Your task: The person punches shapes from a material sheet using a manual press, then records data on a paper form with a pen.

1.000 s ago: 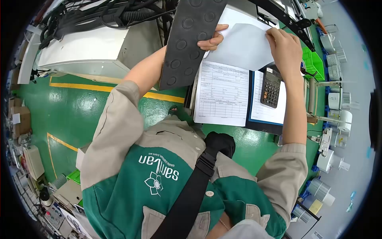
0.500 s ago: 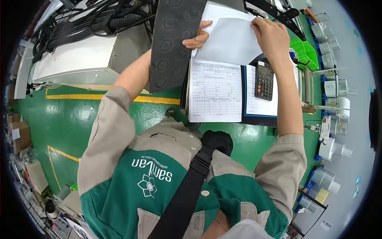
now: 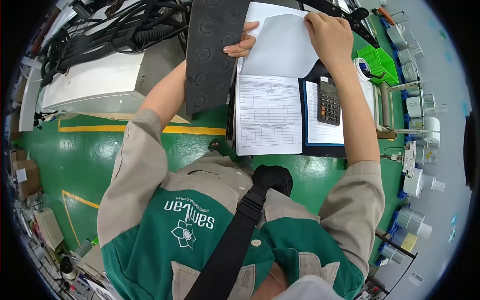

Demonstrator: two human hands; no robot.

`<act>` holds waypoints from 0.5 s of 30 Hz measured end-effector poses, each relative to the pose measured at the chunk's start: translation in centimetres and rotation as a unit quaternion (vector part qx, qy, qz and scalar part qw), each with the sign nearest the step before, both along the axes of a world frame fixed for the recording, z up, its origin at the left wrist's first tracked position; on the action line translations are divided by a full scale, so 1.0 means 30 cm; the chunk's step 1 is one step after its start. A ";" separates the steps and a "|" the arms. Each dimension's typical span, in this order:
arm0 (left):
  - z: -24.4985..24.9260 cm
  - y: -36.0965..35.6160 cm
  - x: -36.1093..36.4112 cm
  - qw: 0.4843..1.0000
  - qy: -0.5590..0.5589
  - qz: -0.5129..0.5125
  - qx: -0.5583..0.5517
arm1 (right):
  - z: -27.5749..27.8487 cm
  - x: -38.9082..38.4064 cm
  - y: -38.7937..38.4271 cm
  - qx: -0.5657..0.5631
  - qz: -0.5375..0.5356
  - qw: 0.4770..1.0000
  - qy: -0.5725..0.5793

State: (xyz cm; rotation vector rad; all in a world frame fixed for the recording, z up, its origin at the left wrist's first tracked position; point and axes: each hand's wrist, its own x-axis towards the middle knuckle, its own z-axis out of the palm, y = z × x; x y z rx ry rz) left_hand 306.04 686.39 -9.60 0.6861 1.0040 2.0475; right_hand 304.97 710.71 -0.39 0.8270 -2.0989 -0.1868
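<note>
My right hand (image 3: 330, 37) is closed in a pinch at the upper right corner of a white sheet of paper (image 3: 282, 45), which is lifted and curves over. Below this sheet lies a printed form (image 3: 269, 115) with ruled boxes. My left hand (image 3: 242, 42) shows at the sheet's left side, beside the edge of a black panel with raised circles (image 3: 212, 55). Its fingers curl at that edge, with one digit stretched toward the paper; what they grip is hidden. Beneath my right forearm, a dark calculator (image 3: 329, 102) rests on a blue-edged clipboard (image 3: 305, 115).
A white machine cabinet (image 3: 95, 90) with black cables (image 3: 135, 32) stands at the left. To the right are a green crate (image 3: 377, 62), a roller (image 3: 385, 107) and several white spools (image 3: 412, 220) along the wall. Yellow lines mark the green floor (image 3: 200, 147).
The view has shifted slightly, so papers and panel sit a little further left. My right hand still pinches the sheet's corner, and the sheet's lower edge has lifted slightly.
</note>
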 end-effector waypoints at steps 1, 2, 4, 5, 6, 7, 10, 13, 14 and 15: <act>-0.008 0.000 -0.005 1.000 0.001 -0.002 0.000 | -0.002 -0.002 -0.001 0.003 -0.008 1.000 -0.003; -0.014 -0.001 -0.008 1.000 0.002 -0.004 0.000 | -0.005 -0.006 -0.003 0.007 -0.016 1.000 -0.005; -0.021 -0.002 -0.006 0.999 -0.026 -0.016 0.011 | -0.006 -0.005 -0.010 0.004 -0.022 1.000 -0.011; -0.022 -0.003 -0.002 0.999 -0.040 -0.021 0.017 | -0.006 -0.005 -0.008 0.006 -0.025 1.000 -0.014; -0.022 -0.005 0.006 0.999 -0.047 0.012 0.012 | -0.008 -0.007 -0.007 0.008 -0.027 0.999 -0.018; -0.012 -0.006 0.026 0.998 -0.053 0.045 0.008 | -0.009 -0.009 -0.007 0.010 -0.029 0.999 -0.021; 0.004 -0.009 0.051 0.995 -0.042 0.080 0.035 | -0.007 -0.010 -0.005 0.001 -0.019 1.000 -0.012; -0.003 -0.021 0.043 0.996 -0.046 0.045 0.060 | -0.004 -0.008 0.001 -0.012 0.005 1.000 0.015; -0.009 -0.028 0.038 0.996 -0.044 0.011 0.071 | -0.004 -0.008 0.001 -0.017 0.017 0.999 0.026; -0.015 -0.034 0.034 0.996 -0.042 -0.023 0.081 | -0.005 -0.005 0.000 -0.021 0.017 0.999 0.021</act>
